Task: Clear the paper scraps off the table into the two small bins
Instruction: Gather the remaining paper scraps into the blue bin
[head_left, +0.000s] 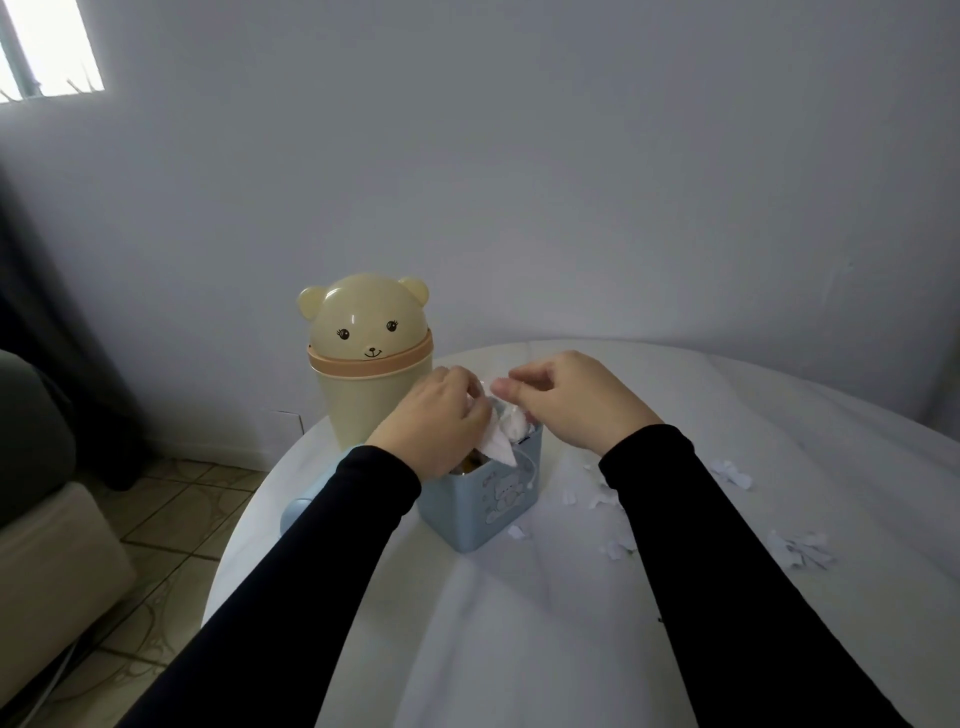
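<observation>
A small blue bin with a bear drawing on its side stands on the white-covered counter, open at the top. Just behind it and to its left stands a cream bin with a bear-head dome lid, shut, and a peach band round its rim. A pale blue rounded thing shows at the counter's edge left of the blue bin, mostly hidden by the left sleeve; what it is cannot be told.

Both hands hover over the blue bin's mouth. The left hand has its fingers curled round a crumpled white paper piece, which hangs down into the bin's opening. The right hand is curled too, its fingertips pinched together at the top of the same white paper, close to the left hand's fingers. Both arms wear black sleeves.

Loose paper scraps lie on the counter to the right of the blue bin, some just beside it, others well apart toward the right.

Behind the bins rises a plain pale wall. Left of the cream bin lie a tiled floor, a dark curtain, and a bright window high up.
</observation>
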